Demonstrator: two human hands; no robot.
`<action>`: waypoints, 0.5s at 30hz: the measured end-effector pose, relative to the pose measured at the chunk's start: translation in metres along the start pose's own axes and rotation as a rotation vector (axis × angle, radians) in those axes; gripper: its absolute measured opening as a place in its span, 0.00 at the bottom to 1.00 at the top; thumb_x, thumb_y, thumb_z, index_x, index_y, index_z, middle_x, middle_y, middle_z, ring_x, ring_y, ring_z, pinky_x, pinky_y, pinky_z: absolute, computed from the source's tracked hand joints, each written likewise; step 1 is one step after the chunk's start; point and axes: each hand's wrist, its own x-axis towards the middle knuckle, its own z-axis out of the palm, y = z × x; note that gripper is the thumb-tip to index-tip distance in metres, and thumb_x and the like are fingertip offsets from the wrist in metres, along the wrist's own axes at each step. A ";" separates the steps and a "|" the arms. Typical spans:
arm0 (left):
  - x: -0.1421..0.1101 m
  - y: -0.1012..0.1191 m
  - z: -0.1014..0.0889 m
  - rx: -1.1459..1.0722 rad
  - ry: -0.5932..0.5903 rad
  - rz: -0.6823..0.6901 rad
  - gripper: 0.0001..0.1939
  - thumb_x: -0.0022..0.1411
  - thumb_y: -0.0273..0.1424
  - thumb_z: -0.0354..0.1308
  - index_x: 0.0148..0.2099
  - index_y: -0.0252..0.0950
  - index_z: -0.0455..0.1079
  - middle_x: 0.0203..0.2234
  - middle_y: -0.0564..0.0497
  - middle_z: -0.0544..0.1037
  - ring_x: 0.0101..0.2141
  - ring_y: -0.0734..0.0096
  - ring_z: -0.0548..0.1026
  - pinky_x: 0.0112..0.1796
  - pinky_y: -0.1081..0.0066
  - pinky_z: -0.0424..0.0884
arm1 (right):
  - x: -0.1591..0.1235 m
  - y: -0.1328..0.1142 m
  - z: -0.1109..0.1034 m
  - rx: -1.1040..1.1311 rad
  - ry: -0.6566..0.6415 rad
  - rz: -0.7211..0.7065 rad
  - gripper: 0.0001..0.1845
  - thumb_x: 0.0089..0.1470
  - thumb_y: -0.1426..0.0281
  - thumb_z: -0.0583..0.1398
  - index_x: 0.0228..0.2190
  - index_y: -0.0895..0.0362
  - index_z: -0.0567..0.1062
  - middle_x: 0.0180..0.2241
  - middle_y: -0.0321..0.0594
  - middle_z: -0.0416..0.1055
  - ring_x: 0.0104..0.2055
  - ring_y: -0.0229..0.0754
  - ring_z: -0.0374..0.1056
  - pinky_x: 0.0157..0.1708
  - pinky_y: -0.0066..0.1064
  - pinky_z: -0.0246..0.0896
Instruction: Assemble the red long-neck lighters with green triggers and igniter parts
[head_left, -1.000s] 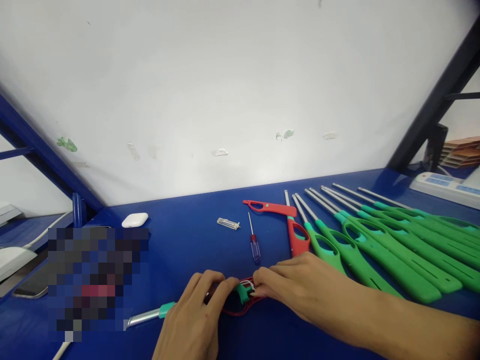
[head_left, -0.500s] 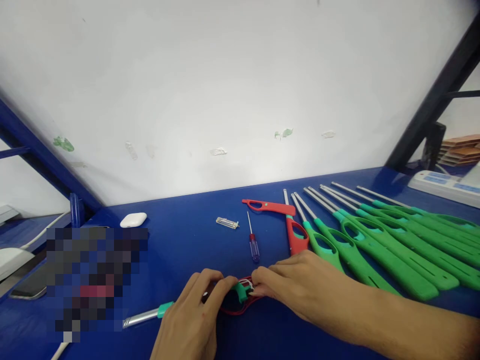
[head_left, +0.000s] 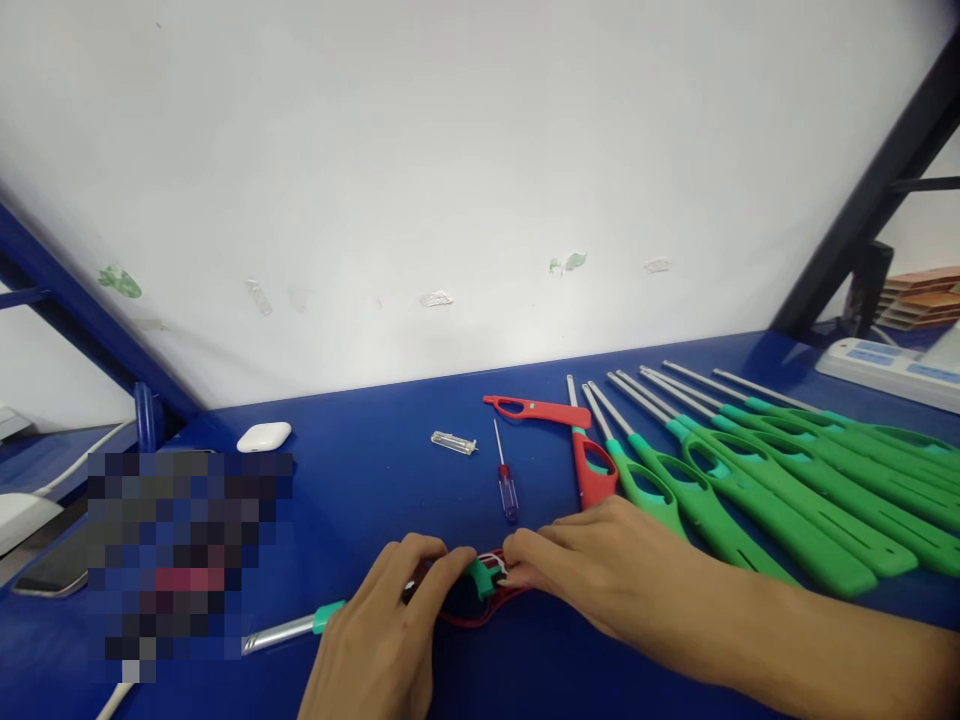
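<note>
A half-open red long-neck lighter lies on the blue table near its front edge, its metal tube with a teal collar pointing left. My left hand pinches the lighter's body from the left, fingers curled on it. My right hand pinches the small teal and white part inside the lighter from the right. A loose red shell half lies further back.
A small blue-handled screwdriver and a clear small part lie behind my hands. Several green lighters and a red one lie in a row at right. White earbud case back left, power strip far right, phone at left.
Both hands stay pinched on the red lighter in the same spot; only the camera shifts slightly.
</note>
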 end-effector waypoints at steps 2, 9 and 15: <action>-0.001 0.000 0.000 0.003 -0.001 0.003 0.29 0.68 0.15 0.45 0.61 0.48 0.70 0.48 0.52 0.80 0.43 0.70 0.84 0.39 0.72 0.84 | 0.000 0.000 -0.001 0.004 -0.002 0.001 0.04 0.70 0.74 0.60 0.43 0.54 0.70 0.29 0.32 0.76 0.26 0.39 0.73 0.24 0.31 0.51; -0.001 0.001 -0.002 -0.014 -0.015 -0.012 0.28 0.70 0.17 0.46 0.61 0.49 0.71 0.47 0.53 0.79 0.42 0.71 0.83 0.39 0.74 0.83 | 0.000 0.000 -0.001 0.001 0.006 -0.024 0.03 0.71 0.74 0.59 0.44 0.55 0.70 0.29 0.33 0.76 0.27 0.40 0.73 0.26 0.30 0.53; -0.002 -0.001 -0.001 -0.064 -0.014 0.004 0.26 0.71 0.18 0.47 0.62 0.48 0.70 0.45 0.52 0.78 0.40 0.72 0.82 0.38 0.76 0.82 | 0.000 0.001 -0.001 0.026 0.006 -0.009 0.04 0.69 0.75 0.60 0.43 0.54 0.70 0.30 0.32 0.77 0.26 0.39 0.73 0.26 0.30 0.52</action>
